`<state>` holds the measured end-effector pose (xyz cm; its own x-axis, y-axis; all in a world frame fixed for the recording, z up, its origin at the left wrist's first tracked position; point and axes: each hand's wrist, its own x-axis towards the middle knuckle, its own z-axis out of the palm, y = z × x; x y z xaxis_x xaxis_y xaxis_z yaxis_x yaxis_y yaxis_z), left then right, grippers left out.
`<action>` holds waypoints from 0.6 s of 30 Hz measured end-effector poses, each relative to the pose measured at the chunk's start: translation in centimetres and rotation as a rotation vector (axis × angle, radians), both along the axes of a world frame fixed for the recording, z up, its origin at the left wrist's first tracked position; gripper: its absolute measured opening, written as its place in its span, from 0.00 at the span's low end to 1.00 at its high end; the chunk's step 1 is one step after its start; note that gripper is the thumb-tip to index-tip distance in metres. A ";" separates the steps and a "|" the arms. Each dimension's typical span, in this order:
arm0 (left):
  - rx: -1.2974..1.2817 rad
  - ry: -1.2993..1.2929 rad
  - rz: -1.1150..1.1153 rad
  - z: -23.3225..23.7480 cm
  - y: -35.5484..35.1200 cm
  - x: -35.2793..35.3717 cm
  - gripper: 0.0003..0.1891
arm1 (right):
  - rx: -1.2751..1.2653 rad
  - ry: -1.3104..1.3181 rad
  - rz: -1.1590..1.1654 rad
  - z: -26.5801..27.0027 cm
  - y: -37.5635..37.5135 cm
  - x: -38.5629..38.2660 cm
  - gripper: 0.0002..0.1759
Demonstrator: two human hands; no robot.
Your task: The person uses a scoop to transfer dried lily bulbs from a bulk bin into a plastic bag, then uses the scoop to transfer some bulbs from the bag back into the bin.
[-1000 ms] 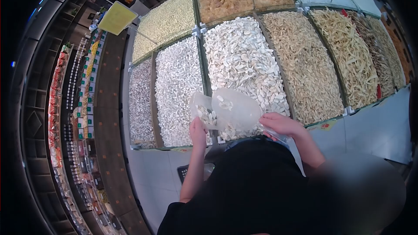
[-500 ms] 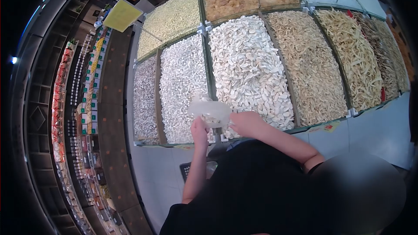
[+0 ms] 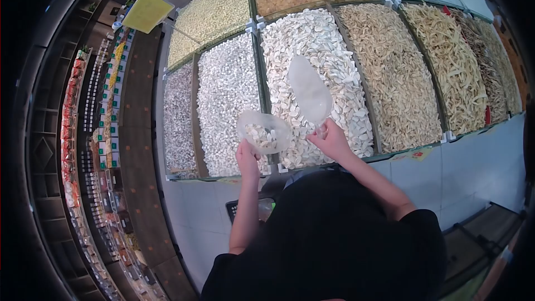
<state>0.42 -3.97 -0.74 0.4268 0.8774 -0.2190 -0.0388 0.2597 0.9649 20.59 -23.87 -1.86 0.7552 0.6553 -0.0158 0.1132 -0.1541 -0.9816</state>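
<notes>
My left hand (image 3: 247,158) grips the handle of a translucent plastic scoop (image 3: 249,121), which holds some flat white dried slices (image 3: 264,137). This scoop hangs over the divider between two bins. Closed on a second translucent scoop (image 3: 310,92) is my right hand (image 3: 332,140); that scoop points away from me above a bin of white slices (image 3: 348,83). I see nothing lying in the second scoop. The two scoops are apart, side by side.
Left of the slices lies a bin of small white cubes (image 3: 228,83). Shredded beige pieces (image 3: 390,67) fill the bin to the right. A yellow sign (image 3: 147,11) stands at the far left corner. Thin dividers separate the bins.
The scoops were close together before. My right hand has moved slightly right, and its scoop now extends forward over the white slices. The left scoop now shows its contents more openly.
</notes>
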 end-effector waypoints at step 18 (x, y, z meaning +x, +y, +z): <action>0.165 0.049 0.373 7.2 6.5 0.5 0.19 | 0.268 0.069 0.199 5.2 19.1 -4.7 0.16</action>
